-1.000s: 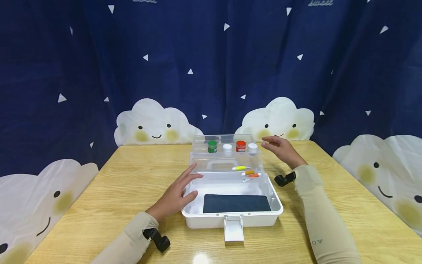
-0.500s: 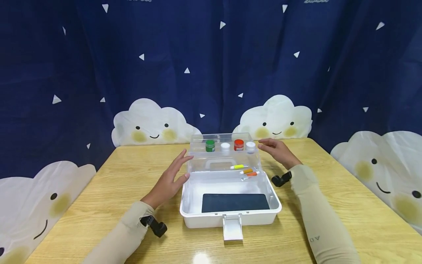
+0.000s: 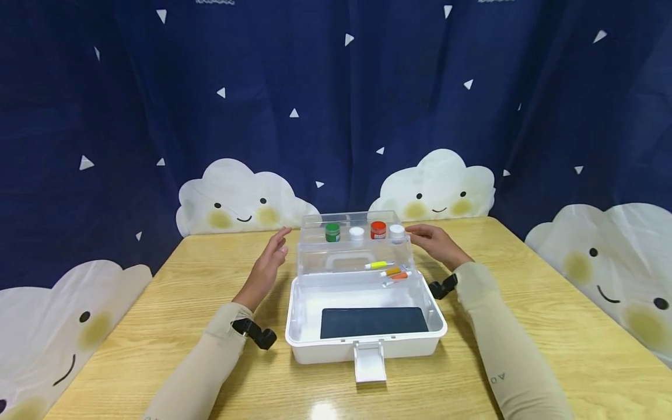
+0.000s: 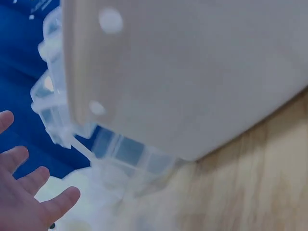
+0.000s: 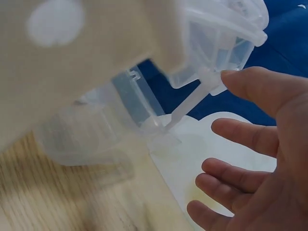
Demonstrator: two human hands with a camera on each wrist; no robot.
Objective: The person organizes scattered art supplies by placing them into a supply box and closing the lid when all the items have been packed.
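A white storage box (image 3: 367,351) stands opened in the head view, its translucent trays (image 3: 315,261) raised at the back. On the top tray are a green-capped jar (image 3: 332,233), a red-capped jar (image 3: 378,230) and two white-capped jars, one in the middle (image 3: 356,234) and one at the right end (image 3: 396,232). Small yellow (image 3: 375,265), ochre (image 3: 391,272) and orange (image 3: 401,275) tubes lie lower down. Left of the trays, my left hand (image 3: 266,269) holds nothing, its fingers extended. My right hand (image 3: 438,245) is at their right end with relaxed fingers; whether its thumb touches is unclear.
Inside the box lies a dark flat rectangular thing (image 3: 374,322). The box's front latch (image 3: 370,363) hangs down over the wooden table (image 3: 210,291). A dark blue curtain (image 3: 252,76) with clouds and triangles hangs behind the table.
My left hand has moved from over the box's left side, back and outward to beside the trays. My right hand has come slightly closer to the trays' right end. The jars and tubes stay in place.
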